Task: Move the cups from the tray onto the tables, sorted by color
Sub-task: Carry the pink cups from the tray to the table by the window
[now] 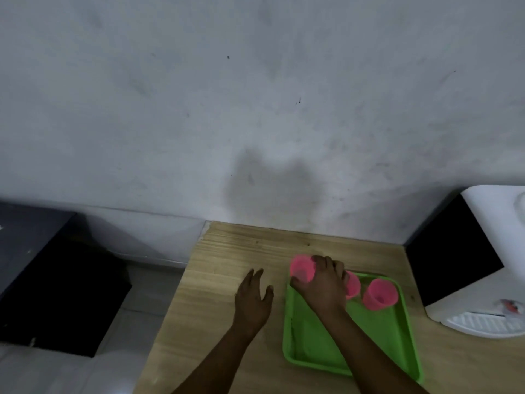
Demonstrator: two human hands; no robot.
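my right hand is curled round a pink cup, fingers over its far side and thumb low on the near side, and the cup hangs at the far left corner of the green tray, partly out over the tray's rim and the wood beyond; i can't tell whether its base is resting on anything or already lifted. two more pink cups are in the tray: one just behind my knuckles and half hidden by them, the other standing clear of it to the right, mouth up. no other colour of cup shows from here. my left hand holds nothing, fingers straight and spread, lying flat over the wooden counter just left of the tray. i judge this as the carry-out step for one pink cup, with two still to go. the next move, as i see it, calls for clearing the tray's raised rim without knocking the cup behind my hand, then setting this one down upright on whichever surface is meant for pink. a white appliance sits at the right edge of the counter, and a dark low table stands well apart to the left, across the floor.
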